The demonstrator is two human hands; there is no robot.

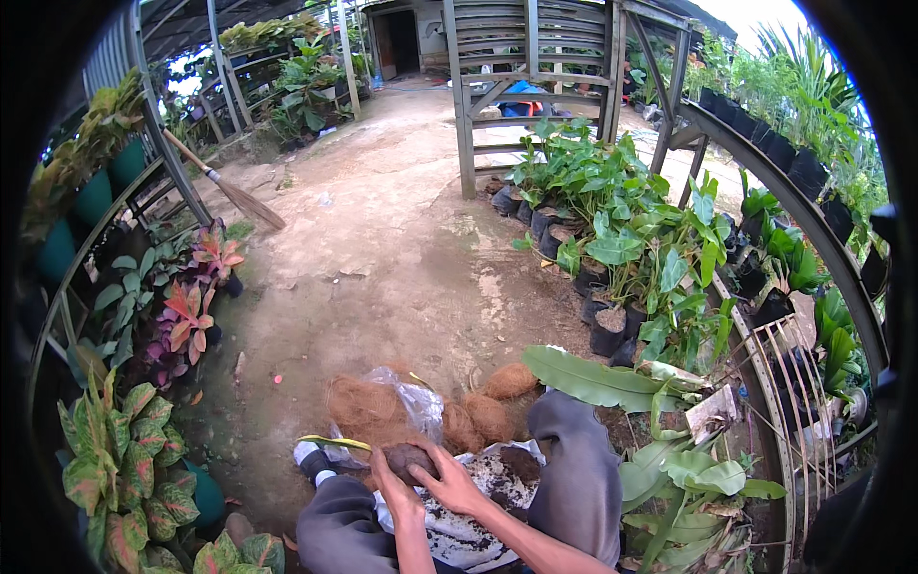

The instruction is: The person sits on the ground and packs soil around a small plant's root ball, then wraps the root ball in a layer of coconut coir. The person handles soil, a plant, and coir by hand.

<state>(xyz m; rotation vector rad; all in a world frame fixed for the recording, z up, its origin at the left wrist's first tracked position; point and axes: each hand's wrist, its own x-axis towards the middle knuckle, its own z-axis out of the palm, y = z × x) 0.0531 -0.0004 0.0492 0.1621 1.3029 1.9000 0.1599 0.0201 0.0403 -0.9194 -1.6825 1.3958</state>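
Between my legs, my left hand [394, 486] and my right hand [453, 479] are cupped around a dark brown soil ball [409, 458]. A narrow yellow-green leaf [336, 440] sticks out to the left beside the ball; where it joins is hidden. Beneath my hands a white sheet [459, 527] lies spread, streaked with dark soil, with a brown clump [520, 465] on its right part. Just beyond are loose brown fibre [362, 405], a crumpled clear plastic bag [424, 409] and several fibre-wrapped balls [510, 380].
Large strap-shaped leaves [602, 379] lie by my right knee [574, 445]. Plants in black bags [608, 330] line the right side, near a metal rack [789, 402]. Variegated potted plants [136, 466] stand at left. A broom [244, 201] leans on a post farther off.
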